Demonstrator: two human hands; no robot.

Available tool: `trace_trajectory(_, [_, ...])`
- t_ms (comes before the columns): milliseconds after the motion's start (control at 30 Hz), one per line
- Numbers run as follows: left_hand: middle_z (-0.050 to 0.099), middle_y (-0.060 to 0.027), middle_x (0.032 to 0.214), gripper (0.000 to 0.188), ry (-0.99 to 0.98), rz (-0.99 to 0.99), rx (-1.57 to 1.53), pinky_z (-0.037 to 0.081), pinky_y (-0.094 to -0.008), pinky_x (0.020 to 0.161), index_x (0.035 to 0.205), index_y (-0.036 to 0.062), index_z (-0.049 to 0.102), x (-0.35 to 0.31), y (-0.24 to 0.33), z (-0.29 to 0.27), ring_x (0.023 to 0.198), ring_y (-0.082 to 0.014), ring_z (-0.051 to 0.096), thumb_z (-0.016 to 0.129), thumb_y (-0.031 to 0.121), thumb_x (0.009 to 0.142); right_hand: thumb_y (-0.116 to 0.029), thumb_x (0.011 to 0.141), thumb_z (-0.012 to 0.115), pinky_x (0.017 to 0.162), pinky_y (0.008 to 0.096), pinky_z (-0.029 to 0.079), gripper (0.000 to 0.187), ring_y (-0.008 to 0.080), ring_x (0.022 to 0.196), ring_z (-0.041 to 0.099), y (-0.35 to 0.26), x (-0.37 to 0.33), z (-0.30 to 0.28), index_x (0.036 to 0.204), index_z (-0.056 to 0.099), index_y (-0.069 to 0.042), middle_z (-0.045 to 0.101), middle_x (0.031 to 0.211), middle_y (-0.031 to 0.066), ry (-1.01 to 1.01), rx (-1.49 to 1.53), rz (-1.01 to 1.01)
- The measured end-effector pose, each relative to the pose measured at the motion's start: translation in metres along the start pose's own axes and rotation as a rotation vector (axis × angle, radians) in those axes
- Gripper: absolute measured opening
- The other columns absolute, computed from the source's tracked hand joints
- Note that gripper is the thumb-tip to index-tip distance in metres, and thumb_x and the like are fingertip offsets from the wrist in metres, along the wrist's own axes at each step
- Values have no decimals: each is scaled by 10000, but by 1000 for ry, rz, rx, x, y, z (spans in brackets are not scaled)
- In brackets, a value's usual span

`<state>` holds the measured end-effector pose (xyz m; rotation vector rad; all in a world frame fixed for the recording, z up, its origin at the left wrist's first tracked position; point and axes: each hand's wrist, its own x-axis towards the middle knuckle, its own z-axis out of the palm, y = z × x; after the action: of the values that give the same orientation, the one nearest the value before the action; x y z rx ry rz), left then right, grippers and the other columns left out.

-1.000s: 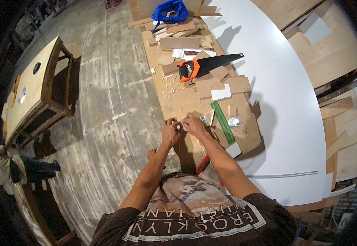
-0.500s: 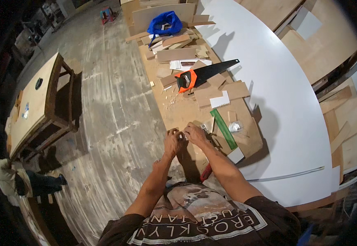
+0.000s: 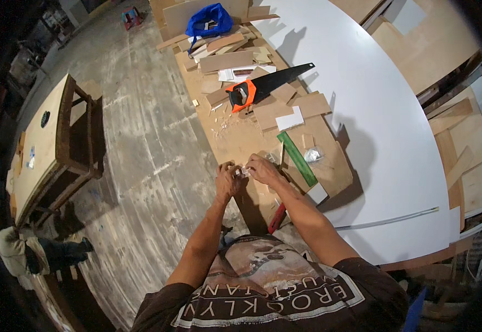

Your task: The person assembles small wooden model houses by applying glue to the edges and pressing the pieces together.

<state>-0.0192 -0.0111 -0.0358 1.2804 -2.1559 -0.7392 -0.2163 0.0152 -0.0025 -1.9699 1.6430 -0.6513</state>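
Note:
My left hand (image 3: pixel 227 180) and my right hand (image 3: pixel 262 169) are close together over the near end of the wooden bench (image 3: pixel 238 135). Between their fingertips is a small whitish piece (image 3: pixel 243 172), too small to name, and both hands pinch it. Just right of my right hand lies a green strip (image 3: pixel 297 159), with a small clear plastic bag (image 3: pixel 313 154) beside it. Farther up the bench, a handsaw (image 3: pixel 274 86) with an orange and black handle rests across wood offcuts. A red tool-like thing (image 3: pixel 277 218) is partly hidden below my right forearm.
Several wood offcuts (image 3: pixel 227 61) and a blue cloth bag (image 3: pixel 209 21) lie at the bench's far end. A large white panel (image 3: pixel 390 144) is on the right. On the left, a wooden table (image 3: pixel 47 138) stands on the worn floor, with a person (image 3: pixel 42 254) near it.
The whole view has shifted slightly, with the bench things sitting higher and more to the left. The hands have parted a little, and the whitish piece shows more between them.

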Motion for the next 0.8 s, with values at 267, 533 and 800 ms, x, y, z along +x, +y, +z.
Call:
trace_trajectory(267, [623,-163,1220,365,30,31,-56,441,-495,995,1129,131,725,-2,1,-1,1160,-408,529,761,211,775,-107,835,730,830,443,527,113,318,948,646,-5,-2,3,937,748,-61,627,995,103,-71,-73,-15])
trace_trajectory(533, [614,-180,1202,388,81,99,-35,456,-522,948,1142,136,665,0,-4,5,1136,-417,535,767,197,773,-88,826,687,818,454,482,68,317,937,635,-5,-3,8,877,717,-55,624,950,96,-19,-69,-35])
trace_trajectory(800, [612,-179,1220,363,61,95,-58,485,-529,904,1125,135,683,0,-3,-1,1120,-419,548,752,187,773,-121,855,705,832,455,519,106,320,924,647,-5,-4,9,929,737,-52,629,966,103,-8,-114,-81])
